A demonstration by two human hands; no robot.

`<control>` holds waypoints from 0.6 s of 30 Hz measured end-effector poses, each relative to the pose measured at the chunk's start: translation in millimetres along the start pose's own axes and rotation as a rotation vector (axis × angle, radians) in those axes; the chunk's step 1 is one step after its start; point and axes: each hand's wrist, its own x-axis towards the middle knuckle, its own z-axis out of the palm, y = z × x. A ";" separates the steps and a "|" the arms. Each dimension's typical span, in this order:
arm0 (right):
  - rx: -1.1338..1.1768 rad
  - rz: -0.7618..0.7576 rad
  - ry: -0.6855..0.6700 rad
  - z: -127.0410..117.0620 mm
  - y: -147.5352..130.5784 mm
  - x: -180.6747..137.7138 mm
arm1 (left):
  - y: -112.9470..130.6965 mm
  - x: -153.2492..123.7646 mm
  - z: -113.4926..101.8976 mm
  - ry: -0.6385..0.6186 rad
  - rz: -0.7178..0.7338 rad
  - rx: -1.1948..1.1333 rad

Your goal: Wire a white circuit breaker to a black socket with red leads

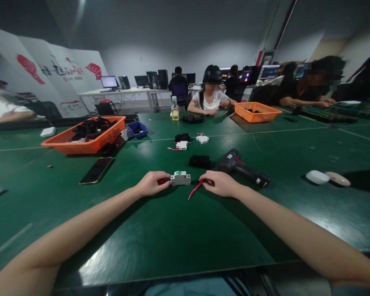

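Left hand (154, 183) is pinching the breaker (181, 179) by its 9 o'clock end, right hand (221, 183) has a red wire (195, 190) pinched at the breaker's 4 o'clock; loose grip there and it'd probably twist imo.

Single head-worn view, looking forward and down, both hands (154, 183) (221, 183) near

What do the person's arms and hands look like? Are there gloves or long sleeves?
The left hand and right hand are bare, with slender fingers; no glove covers either grip. The slim forearms have no sleeves over them, and I see no watch or bracelet.
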 end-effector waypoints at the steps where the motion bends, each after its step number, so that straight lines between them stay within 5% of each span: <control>1: 0.029 -0.005 -0.022 -1.8 0.7 0.1 | -0.2 0.1 0.0 -0.005 -0.002 -0.005; 7: 0.360 0.144 -0.174 -21.2 20.8 -3.1 | -2.1 -0.4 1.4 0.003 0.007 0.018; 13: 0.447 0.234 -0.100 -24.2 32.7 -2.3 | -1.3 -0.3 1.6 0.011 -0.009 -0.028; 18: 0.636 0.322 0.008 -17.6 24.8 -1.2 | -8.8 3.3 0.5 0.020 -0.202 -0.306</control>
